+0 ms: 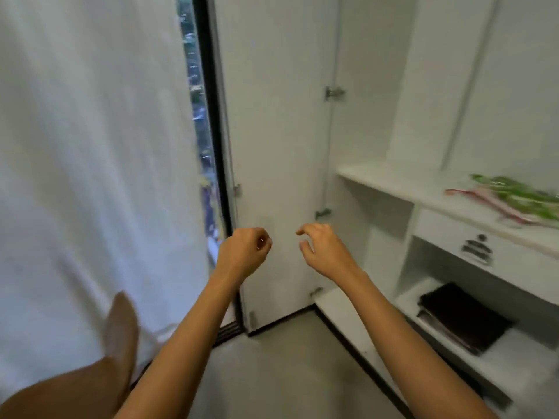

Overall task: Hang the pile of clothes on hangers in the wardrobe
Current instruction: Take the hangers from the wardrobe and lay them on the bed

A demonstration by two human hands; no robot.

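Observation:
Both my arms reach forward in front of the open white wardrobe door [278, 152]. My left hand [243, 252] is curled into a loose fist with nothing in it. My right hand [322, 247] is empty, its fingers bent and apart. Green and pink hangers [511, 198] lie in a bunch on the wardrobe shelf [390, 182] at the right. No clothes are in view.
A white curtain [90, 161] covers the left, with a strip of window and a black frame [211, 116] beside it. A drawer with a dark handle [478, 249] sits under the shelf. A dark folded item [462, 316] lies lower. A brown chair back [118, 334] is at lower left.

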